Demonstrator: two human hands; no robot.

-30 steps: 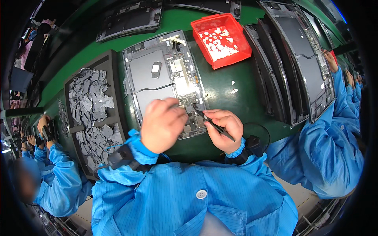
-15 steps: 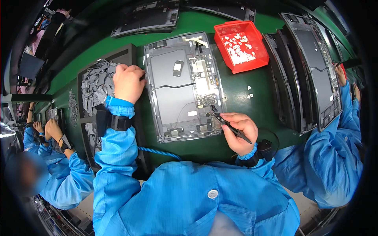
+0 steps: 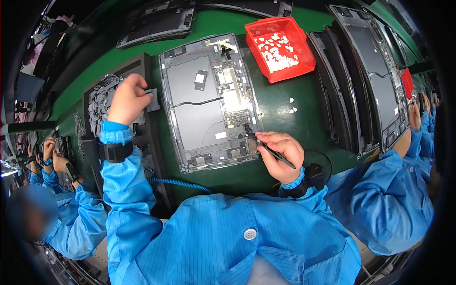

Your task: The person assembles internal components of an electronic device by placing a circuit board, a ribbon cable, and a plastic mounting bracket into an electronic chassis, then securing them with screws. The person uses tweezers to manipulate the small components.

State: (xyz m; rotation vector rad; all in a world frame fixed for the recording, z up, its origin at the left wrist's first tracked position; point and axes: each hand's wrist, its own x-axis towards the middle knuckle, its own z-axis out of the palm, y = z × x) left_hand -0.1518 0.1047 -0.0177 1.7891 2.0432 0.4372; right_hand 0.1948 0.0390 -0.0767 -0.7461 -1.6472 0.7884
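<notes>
An opened grey tablet-like panel lies before me, with a circuit board along its right side and a black cable across its middle. My right hand pinches black tweezers, their tips at the lower part of the board. To the left, my left hand is above the edge of a dark tray, its thumb and fingers closed on a small flat grey piece. Many similar grey pieces fill the tray beneath that hand. A small dark plate with a white label rests on the panel.
A red bin of small white pieces stands beyond the panel to the right. Several panels lean in a row at the right. More panels lie at the back. A blue coiled cord runs near my body. Co-workers sit on both sides.
My left hand has moved left, away from the panel, and the grey piece now shows in its fingers. The right hand keeps the tweezers at the board. The whole view has shifted slightly.
</notes>
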